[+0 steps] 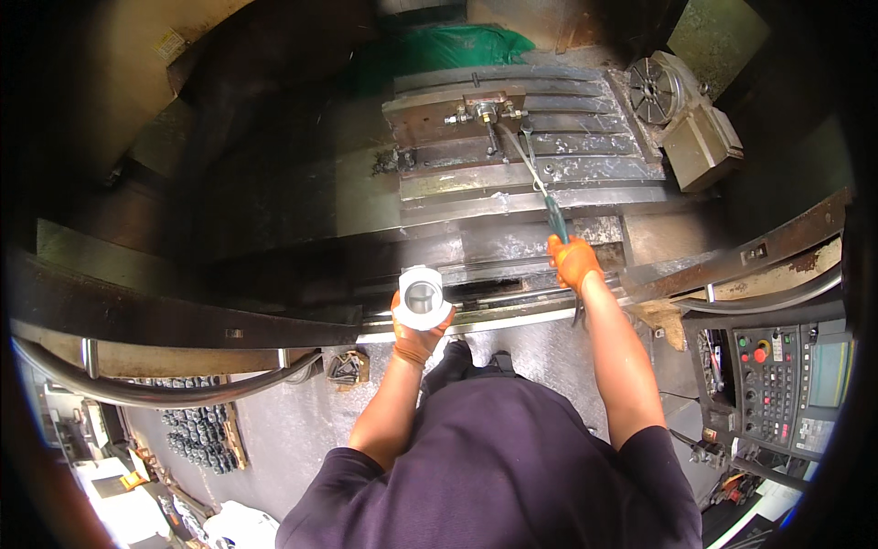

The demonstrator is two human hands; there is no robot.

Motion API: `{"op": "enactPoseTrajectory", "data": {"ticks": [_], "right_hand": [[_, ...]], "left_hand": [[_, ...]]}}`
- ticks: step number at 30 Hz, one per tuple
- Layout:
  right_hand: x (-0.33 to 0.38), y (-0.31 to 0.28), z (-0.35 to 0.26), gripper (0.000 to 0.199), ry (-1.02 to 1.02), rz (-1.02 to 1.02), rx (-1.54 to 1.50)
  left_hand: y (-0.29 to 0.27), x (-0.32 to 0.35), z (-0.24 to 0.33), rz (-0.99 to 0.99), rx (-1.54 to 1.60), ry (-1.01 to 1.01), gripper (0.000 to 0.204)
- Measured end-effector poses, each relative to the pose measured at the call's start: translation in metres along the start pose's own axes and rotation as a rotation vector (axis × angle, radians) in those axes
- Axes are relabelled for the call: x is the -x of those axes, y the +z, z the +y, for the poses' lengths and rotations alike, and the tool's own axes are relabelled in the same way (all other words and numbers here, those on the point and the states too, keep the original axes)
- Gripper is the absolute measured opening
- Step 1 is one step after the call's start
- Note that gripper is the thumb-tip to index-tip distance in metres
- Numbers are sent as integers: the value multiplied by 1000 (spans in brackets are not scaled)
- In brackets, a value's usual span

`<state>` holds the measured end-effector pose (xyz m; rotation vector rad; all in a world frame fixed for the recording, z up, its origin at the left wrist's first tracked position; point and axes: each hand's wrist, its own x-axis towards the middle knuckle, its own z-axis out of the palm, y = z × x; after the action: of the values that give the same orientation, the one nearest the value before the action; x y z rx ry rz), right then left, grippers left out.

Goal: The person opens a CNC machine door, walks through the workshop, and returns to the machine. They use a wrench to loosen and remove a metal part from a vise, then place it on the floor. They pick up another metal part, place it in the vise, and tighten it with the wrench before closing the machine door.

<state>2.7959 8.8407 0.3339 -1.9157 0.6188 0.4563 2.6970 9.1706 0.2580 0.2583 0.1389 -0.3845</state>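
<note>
Machine enclosure (782, 240), dim, darkest on the left; slotted metal table (585, 144) lies ahead of both hands, grey floor (302, 416) below them. Green sheet (457, 44) beyond the table's far edge. I'm remote, one view only.

Left hand (422, 342), orange glove: grasping a pale metal part (424, 318) from below, round bore turned up at my camera. Part sits in that hand by the enclosure's sill (512, 317), apart from the table. Right hand (574, 263), also orange glove: fingers wrapped round a green-handled tool (556, 218), thin stem running forward and leftward from the hand, over the table. Tip near the clamping fixture (486, 113); touching or not, I can't tell. Chuck unit (700, 142) stands ahead and right of the right hand; control panel (768, 384) is right of and behind it.

Risks, my call: part could slip from the left hand if the glove is oily or the grip loosens, then hit the sill. Sideways swing of the right hand could knock the stem into the fixture. Dark strand (578, 314) under the right hand; if it's a hose, it could snag on the sill.

Writing: control panel keys carry marks, too fine for me. Pale label (170, 43) far ahead-left of the left hand, illegible. I make out no brand on part or tool.
</note>
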Motion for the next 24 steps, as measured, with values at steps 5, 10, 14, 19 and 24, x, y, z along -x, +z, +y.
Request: {"op": "enactPoseTrajectory", "data": {"ticks": [5, 10, 14, 19, 24], "right_hand": [[-12, -3, -9, 42, -31, -50, 76], [-31, -3, -10, 46, -68, -2, 156], [-36, -6, 0, 27, -111, -3, 188], [5, -21, 20, 43, 31, -84, 209], [2, -22, 22, 40, 89, -33, 135]], "left_hand": [[74, 4, -21, 552, -64, 119, 44], [54, 9, -22, 331, -116, 101, 43], [63, 0, -23, 434, -78, 113, 41], [63, 2, -15, 401, -104, 139, 40], [35, -1, -8, 219, -148, 96, 38]]}}
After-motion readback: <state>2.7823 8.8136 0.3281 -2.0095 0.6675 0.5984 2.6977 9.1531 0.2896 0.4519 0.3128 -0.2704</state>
